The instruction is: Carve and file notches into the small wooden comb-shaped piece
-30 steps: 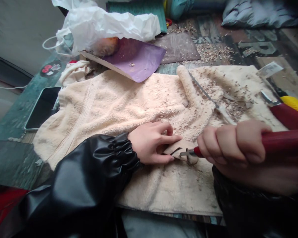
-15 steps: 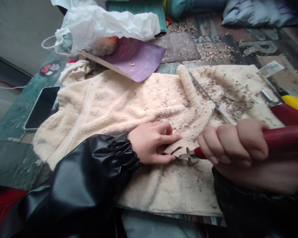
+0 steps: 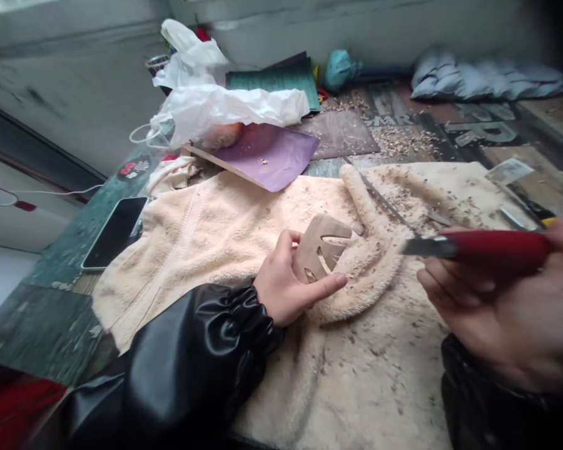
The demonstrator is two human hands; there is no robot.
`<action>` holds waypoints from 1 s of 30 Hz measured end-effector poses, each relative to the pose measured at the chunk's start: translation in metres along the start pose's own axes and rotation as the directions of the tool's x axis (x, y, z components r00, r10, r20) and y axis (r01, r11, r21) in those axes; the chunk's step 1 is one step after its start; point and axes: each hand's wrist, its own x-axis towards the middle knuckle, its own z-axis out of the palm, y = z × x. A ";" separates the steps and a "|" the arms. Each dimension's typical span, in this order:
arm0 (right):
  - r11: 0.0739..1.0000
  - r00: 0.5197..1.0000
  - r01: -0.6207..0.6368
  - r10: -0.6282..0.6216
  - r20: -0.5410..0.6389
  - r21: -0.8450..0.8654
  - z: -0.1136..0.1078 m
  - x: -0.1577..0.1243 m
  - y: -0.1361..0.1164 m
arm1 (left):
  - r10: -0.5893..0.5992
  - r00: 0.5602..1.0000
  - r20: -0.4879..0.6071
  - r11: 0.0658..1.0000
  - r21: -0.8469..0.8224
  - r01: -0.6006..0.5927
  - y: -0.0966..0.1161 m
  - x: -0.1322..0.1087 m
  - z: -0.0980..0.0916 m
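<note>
Legible marking, as I see it: a large "R" on the tabletop (image 3: 28, 331); print on the white label (image 3: 511, 170) is illegible. Left hand (image 3: 281, 281): gripping the carved piece (image 3: 332, 252), tilted over the towel (image 3: 206, 250). Right hand (image 3: 497, 319): holding the red-handled tool (image 3: 502, 250), blade apart from the piece. Phone (image 3: 115, 234): beside the towel's left edge.

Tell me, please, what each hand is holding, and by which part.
The left hand holds the carved piece by its near-left edge. The right hand holds the red-handled tool by its handle, not its blade.
</note>
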 end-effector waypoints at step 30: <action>0.610 0.672 0.702 -0.393 0.628 -0.368 0.011 -0.018 0.012 | -0.132 0.983 0.128 0.410 -0.896 0.172 0.015 -0.007 0.005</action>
